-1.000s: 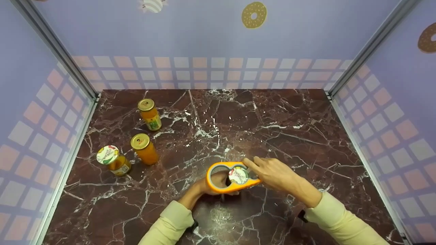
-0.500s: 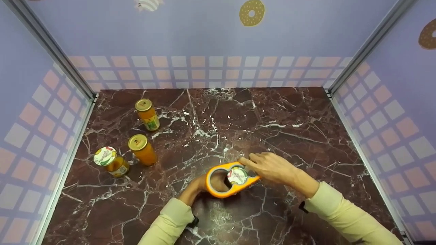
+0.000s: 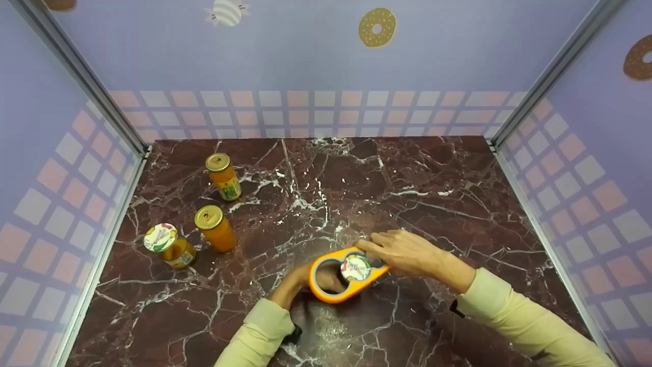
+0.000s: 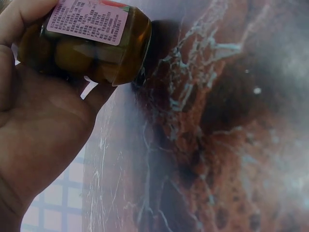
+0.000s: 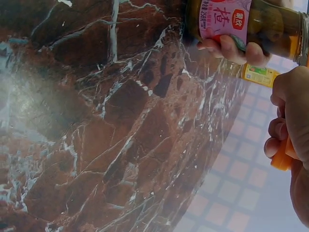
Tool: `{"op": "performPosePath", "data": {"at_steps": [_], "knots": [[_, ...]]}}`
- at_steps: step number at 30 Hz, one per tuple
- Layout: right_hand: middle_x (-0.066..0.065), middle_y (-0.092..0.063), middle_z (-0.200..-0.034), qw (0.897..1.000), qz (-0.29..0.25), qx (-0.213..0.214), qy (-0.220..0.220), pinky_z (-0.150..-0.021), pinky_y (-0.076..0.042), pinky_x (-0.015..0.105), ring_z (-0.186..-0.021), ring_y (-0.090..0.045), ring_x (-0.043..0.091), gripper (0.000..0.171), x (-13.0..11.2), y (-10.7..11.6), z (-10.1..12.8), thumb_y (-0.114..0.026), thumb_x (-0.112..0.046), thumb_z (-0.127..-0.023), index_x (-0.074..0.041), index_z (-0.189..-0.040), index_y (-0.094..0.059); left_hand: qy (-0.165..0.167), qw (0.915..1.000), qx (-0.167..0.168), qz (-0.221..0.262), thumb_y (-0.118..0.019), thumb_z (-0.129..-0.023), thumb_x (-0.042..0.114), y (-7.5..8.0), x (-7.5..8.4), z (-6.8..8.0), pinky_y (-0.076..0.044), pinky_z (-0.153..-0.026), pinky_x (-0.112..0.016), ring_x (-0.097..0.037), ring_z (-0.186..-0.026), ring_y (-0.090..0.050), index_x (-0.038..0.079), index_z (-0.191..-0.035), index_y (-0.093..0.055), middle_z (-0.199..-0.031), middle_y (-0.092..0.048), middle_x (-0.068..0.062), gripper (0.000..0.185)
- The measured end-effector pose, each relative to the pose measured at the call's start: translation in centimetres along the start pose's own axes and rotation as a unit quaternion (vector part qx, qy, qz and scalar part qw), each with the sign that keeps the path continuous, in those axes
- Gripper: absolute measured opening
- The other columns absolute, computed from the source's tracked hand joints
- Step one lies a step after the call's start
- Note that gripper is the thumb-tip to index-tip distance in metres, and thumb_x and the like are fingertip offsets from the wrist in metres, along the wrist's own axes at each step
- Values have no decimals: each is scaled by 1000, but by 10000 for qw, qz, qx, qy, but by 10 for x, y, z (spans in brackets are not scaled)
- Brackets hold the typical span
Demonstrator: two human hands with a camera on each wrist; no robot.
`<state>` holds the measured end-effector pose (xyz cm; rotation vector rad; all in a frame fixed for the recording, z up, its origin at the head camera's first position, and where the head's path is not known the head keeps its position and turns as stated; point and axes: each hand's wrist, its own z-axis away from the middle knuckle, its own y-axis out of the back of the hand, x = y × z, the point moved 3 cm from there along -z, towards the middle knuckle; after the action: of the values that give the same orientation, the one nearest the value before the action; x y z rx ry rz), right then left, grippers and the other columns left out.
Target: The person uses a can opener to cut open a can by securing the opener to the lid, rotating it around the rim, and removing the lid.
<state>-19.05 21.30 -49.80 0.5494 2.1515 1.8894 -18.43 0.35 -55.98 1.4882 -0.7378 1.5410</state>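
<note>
A glass jar (image 4: pixel 91 53) of dark, rounded pieces with a pink label stands upright at the front middle. My left hand (image 4: pixel 48 111) wraps round its body, thumb on one side and fingers on the other. An orange jar opener (image 3: pixel 359 286) with grey-lined, rounded openings lies across the top. Its middle opening surrounds the patterned white lid (image 3: pixel 355 267), which is still on the jar. My right hand (image 3: pixel 402 252) grips the opener's handle ends at the right. In the head view the opener hides most of the jar and part of my left hand.
Three more jars stand at the left of the dark marbled table (image 3: pixel 433 214): a gold-lidded one (image 3: pixel 224 178) at the back, another gold-lidded one (image 3: pixel 219 232) nearer, and a white-lidded one (image 3: pixel 175 247) leftmost. Lilac panels (image 3: pixel 305 56) enclose the back and sides.
The opener's large left end has swung towards me, turning about the lid. My right hand has shifted slightly with the handles. My left hand keeps its hold; the other jars stay put.
</note>
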Motion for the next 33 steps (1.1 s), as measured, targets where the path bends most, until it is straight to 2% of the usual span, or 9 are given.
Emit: {"op": "performPosePath", "data": {"at_steps": [3,6,11,13,19,24,26,29,33], "knots": [[-1,-47,-86,9999,-49,26,-95,-54,-50,34,-65,-50,18,66,2,2,2,-77,-3,-77,-14,-136,-49,-232,9992,-133,314,-74,-86,-5,2,-6,-3,-49,-93,-20,-6,-107,-57,-8,-145,-47,-134,-61,-8,65],[0,-51,-89,9997,-72,77,-226,-59,-53,36,-68,-53,19,81,4,5,5,-85,-6,-70,-12,-141,-48,-352,9981,-176,470,-75,-87,-6,3,-11,-6,-52,-98,-26,-9,-112,-59,-8,-149,-43,-142,-58,-14,70],[1,-53,-92,9989,-88,145,-435,-61,-55,37,-70,-57,21,83,5,10,9,-86,-6,-69,-12,-142,-48,-161,9994,100,-279,-83,-83,5,4,-15,-7,-40,-112,-26,-9,-130,-50,-1,-154,-38,-151,-50,-10,84],[2,-53,-92,9987,-72,174,-473,-61,-55,38,-70,-56,21,85,5,12,10,-86,-3,-67,-12,-143,-47,-215,9983,204,-500,-84,-82,8,4,-15,-7,-29,-119,-26,-13,-138,-44,-1,-155,-36,-152,-48,-10,88],[1,-50,-89,9976,-12,263,-634,-57,-54,38,-67,-54,21,88,3,16,15,-83,1,-63,-12,-142,-48,-674,9952,320,-632,-85,-81,8,3,-13,-7,-26,-123,-32,-22,-143,-41,-1,-156,-32,-154,-46,-13,93],[1,-49,-89,9956,-44,289,-892,-55,-52,38,-65,-53,21,86,2,19,21,-79,3,-62,-15,-140,-47,-589,9957,247,-673,-80,-86,10,4,-12,-5,-31,-120,-32,-17,-136,-48,-1,-151,-41,-148,-53,-12,77],[1,-49,-89,9946,-82,311,-987,-55,-52,37,-65,-53,21,88,2,19,25,-80,3,-60,-14,-140,-47,-546,9949,329,-785,-80,-87,13,5,-11,-3,-34,-118,-31,-15,-132,-50,-1,-149,-43,-145,-55,-11,74],[1,-49,-90,9935,-153,352,-1074,-56,-53,38,-66,-54,20,91,2,20,29,-85,0,-58,-14,-140,-47,-867,9921,449,-784,-79,-87,12,8,-8,-4,-36,-117,-33,-18,-132,-51,-2,-150,-40,-145,-54,-13,75],[0,-49,-89,9925,-241,380,-1137,-59,-54,38,-68,-55,20,93,0,18,33,-87,0,-57,-14,-140,-47,-1556,9838,573,-686,-77,-89,9,13,-6,-7,-35,-119,-38,-25,-137,-50,-3,-153,-39,-149,-52,-17,75]]}}
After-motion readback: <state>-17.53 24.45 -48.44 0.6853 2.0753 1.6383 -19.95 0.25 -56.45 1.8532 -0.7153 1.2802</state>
